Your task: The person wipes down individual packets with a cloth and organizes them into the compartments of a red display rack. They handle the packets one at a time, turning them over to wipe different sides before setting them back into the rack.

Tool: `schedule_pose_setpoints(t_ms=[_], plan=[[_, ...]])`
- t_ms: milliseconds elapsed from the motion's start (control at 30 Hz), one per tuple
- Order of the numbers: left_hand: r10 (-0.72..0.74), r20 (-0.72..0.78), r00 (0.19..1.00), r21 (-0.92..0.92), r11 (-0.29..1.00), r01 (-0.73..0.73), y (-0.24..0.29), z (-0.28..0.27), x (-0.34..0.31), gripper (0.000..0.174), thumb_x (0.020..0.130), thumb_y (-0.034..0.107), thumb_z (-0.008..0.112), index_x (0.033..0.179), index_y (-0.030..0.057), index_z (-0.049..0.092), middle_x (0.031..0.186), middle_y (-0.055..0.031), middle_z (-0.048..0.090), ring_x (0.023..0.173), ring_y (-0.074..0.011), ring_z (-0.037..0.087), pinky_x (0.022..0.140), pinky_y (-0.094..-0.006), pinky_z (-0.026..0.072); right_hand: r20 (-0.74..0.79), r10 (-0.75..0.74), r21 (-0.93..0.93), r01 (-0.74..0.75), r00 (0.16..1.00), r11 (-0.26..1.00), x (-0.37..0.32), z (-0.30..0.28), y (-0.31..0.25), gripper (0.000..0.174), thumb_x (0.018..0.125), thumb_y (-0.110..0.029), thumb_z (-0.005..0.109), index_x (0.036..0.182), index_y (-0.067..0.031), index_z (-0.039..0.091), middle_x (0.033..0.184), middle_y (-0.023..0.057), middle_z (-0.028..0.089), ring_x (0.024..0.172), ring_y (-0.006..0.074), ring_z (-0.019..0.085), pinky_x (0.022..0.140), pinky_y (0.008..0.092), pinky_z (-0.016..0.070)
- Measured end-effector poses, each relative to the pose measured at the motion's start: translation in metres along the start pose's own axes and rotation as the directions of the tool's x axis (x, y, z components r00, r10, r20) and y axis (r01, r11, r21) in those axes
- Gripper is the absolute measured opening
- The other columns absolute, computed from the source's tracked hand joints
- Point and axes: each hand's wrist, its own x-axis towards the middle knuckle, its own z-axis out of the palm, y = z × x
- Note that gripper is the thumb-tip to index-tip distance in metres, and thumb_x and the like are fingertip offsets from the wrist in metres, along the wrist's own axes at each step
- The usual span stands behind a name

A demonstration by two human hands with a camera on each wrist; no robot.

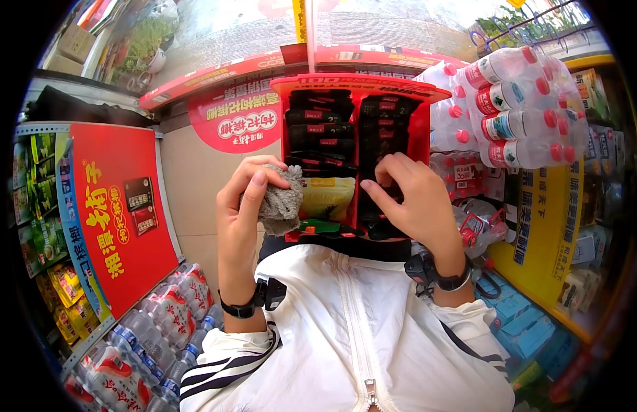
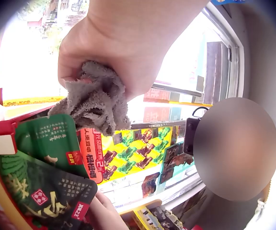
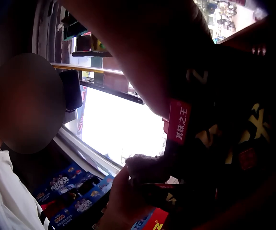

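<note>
My left hand (image 1: 246, 192) grips a crumpled grey cloth (image 1: 283, 202) over the left column of an open red box (image 1: 419, 134). In the left wrist view the cloth (image 2: 97, 103) bunches out below the fingers. Dark packets (image 1: 322, 130) stand in rows in the box, with a yellow packet (image 1: 329, 196) nearer my body. My right hand (image 1: 414, 196) is over the right column, thumb extended and fingers bent loosely down at the dark packets (image 1: 384, 130). In the left wrist view a green packet (image 2: 51, 143) and a dark packet (image 2: 47, 196) lean near the cloth.
Bottled water packs (image 1: 514, 110) are stacked to the right of the box, beside a yellow panel (image 1: 545, 233). On the left stand a red display board (image 1: 126, 213) and wrapped bottles (image 1: 174, 302). Beyond the box is a window ledge with a red strip (image 1: 215, 75).
</note>
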Motion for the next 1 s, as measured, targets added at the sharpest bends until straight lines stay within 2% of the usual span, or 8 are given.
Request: schedule_pose_setpoints(t_ms=[67, 100, 167, 500, 700, 800, 867, 1000], plan=[[-0.004, 0.0, 1.0, -0.002, 1.0, 0.004, 0.001, 0.001, 0.0, 0.032, 0.102, 0.019, 0.05, 0.084, -0.0035, 0.063, 0.104, -0.0125, 0.062, 0.099, -0.0169, 0.057, 0.09, -0.029, 0.0422, -0.072, 0.137, 0.132, -0.127, 0.988, 0.983, 0.0, 0.001, -0.004, 0.032, 0.087, -0.03, 0.07, 0.109, -0.0078, 0.064, 0.067, 0.0069, 0.06, 0.06, 0.0286, 0.06, 0.059, 0.0401, 0.0472], [-0.006, 0.002, 1.0, -0.008, 1.0, 0.006, 0.001, 0.001, 0.001, 0.032, 0.102, 0.019, 0.05, 0.084, -0.0035, 0.063, 0.104, -0.0125, 0.062, 0.099, -0.0169, 0.057, 0.09, -0.029, 0.0421, -0.072, 0.138, 0.132, -0.128, 0.988, 0.983, 0.0, 0.002, -0.002, 0.032, 0.087, -0.03, 0.07, 0.109, -0.0078, 0.064, 0.067, 0.0069, 0.06, 0.06, 0.0286, 0.06, 0.059, 0.0401, 0.0472], [-0.007, 0.006, 1.0, -0.013, 1.0, 0.007, 0.0, 0.002, 0.001, 0.032, 0.102, 0.019, 0.05, 0.084, -0.0036, 0.063, 0.104, -0.0125, 0.062, 0.099, -0.0169, 0.057, 0.09, -0.029, 0.042, -0.132, 0.136, 0.06, -0.13, 0.982, 0.99, 0.001, 0.007, 0.002, 0.05, 0.089, -0.033, 0.069, 0.13, -0.0092, 0.056, 0.057, 0.0059, 0.058, 0.053, 0.0301, 0.06, 0.054, 0.041, 0.047], [-0.012, 0.009, 1.0, -0.017, 1.0, 0.012, -0.001, 0.0, 0.001, 0.032, 0.102, 0.019, 0.05, 0.084, -0.0036, 0.064, 0.106, -0.0122, 0.062, 0.1, -0.0166, 0.057, 0.09, -0.0287, 0.0426, -0.049, 0.209, -0.167, -0.215, 0.977, 0.962, 0.011, 0.012, 0.004, 0.064, 0.092, -0.043, 0.06, 0.142, -0.0055, 0.044, 0.055, 0.0173, 0.061, 0.052, 0.0367, 0.064, 0.05, 0.0475, 0.0503], [-0.006, 0.007, 1.0, 0.001, 1.0, 0.005, -0.002, -0.001, 0.001, 0.032, 0.102, 0.02, 0.05, 0.084, -0.0033, 0.063, 0.105, -0.0118, 0.063, 0.1, -0.0161, 0.057, 0.09, -0.0285, 0.0425, -0.078, 0.125, -0.28, -0.142, 0.989, 0.949, 0.014, 0.01, 0.005, 0.056, 0.093, -0.041, 0.059, 0.135, -0.0066, 0.049, 0.054, 0.0168, 0.06, 0.051, 0.0374, 0.063, 0.049, 0.0469, 0.0512], [-0.002, 0.008, 1.0, -0.003, 1.0, 0.002, -0.003, -0.001, 0.0, 0.032, 0.102, 0.02, 0.05, 0.084, -0.0035, 0.063, 0.105, -0.0117, 0.063, 0.1, -0.0161, 0.057, 0.091, -0.0285, 0.0421, -0.052, 0.23, -0.251, -0.236, 0.972, 0.939, 0.018, -0.001, -0.004, 0.038, 0.091, -0.037, 0.063, 0.117, -0.009, 0.064, 0.067, 0.0149, 0.066, 0.059, 0.033, 0.067, 0.054, 0.0437, 0.0528], [-0.002, 0.007, 1.0, -0.006, 1.0, 0.002, -0.003, -0.001, -0.001, 0.032, 0.102, 0.019, 0.05, 0.084, -0.0036, 0.063, 0.105, -0.0117, 0.063, 0.1, -0.0161, 0.057, 0.091, -0.0285, 0.0419, -0.161, 0.119, -0.223, -0.153, 0.98, 0.963, 0.017, -0.006, -0.004, 0.022, 0.087, -0.03, 0.069, 0.089, -0.0084, 0.072, 0.095, 0.0118, 0.07, 0.083, 0.0278, 0.067, 0.072, 0.0403, 0.0531], [-0.002, 0.023, 1.0, -0.023, 1.0, 0.003, -0.002, -0.001, 0.001, 0.032, 0.102, 0.019, 0.05, 0.084, -0.0036, 0.063, 0.105, -0.0118, 0.063, 0.1, -0.0161, 0.056, 0.091, -0.0286, 0.0416, -0.309, -0.08, -0.232, 0.007, 0.948, 0.973, 0.018, -0.002, 0.002, 0.024, 0.083, -0.023, 0.073, 0.07, -0.0034, 0.069, 0.106, 0.0088, 0.064, 0.098, 0.0268, 0.06, 0.078, 0.0407, 0.0466]])
